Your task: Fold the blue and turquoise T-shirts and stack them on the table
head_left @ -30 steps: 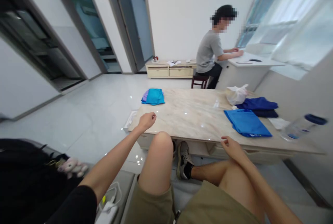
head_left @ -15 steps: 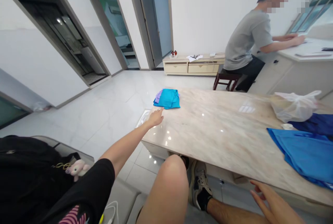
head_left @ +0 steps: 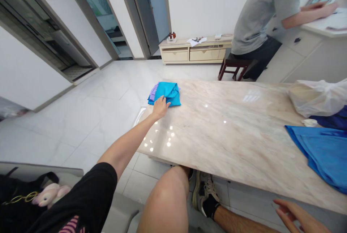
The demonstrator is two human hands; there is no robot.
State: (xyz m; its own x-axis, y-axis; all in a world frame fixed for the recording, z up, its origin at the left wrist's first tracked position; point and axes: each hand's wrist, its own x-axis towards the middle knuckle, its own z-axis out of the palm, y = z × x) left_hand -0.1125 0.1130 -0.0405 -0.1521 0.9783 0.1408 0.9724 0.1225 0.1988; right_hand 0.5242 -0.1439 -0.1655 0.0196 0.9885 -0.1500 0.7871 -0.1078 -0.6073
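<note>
My left hand [head_left: 161,108] reaches across to the far left end of the table, its fingers lying on the near edge of a folded bright blue cloth [head_left: 167,91]. The thumb stands out to the right, away from the other fingers. Lilac cloth [head_left: 153,92] shows at the left of the blue one, underneath it. At the lower right, my right hand [head_left: 300,215] hangs in front of the table's near edge with fingers apart and nothing in them. A larger blue cloth [head_left: 321,150] lies on the marble-patterned table [head_left: 217,132] beyond that hand.
A tied white plastic bag [head_left: 320,97] and dark blue fabric [head_left: 332,119] are at the table's right end. A person in a grey shirt [head_left: 265,16] sits on a dark stool [head_left: 235,67] by a counter. A low cabinet [head_left: 193,52] stands against the wall.
My left hand has moved forward from beside the blue cloth onto its near edge. The cloth's top layer looks slightly rumpled. The view has tilted down and shifted.
</note>
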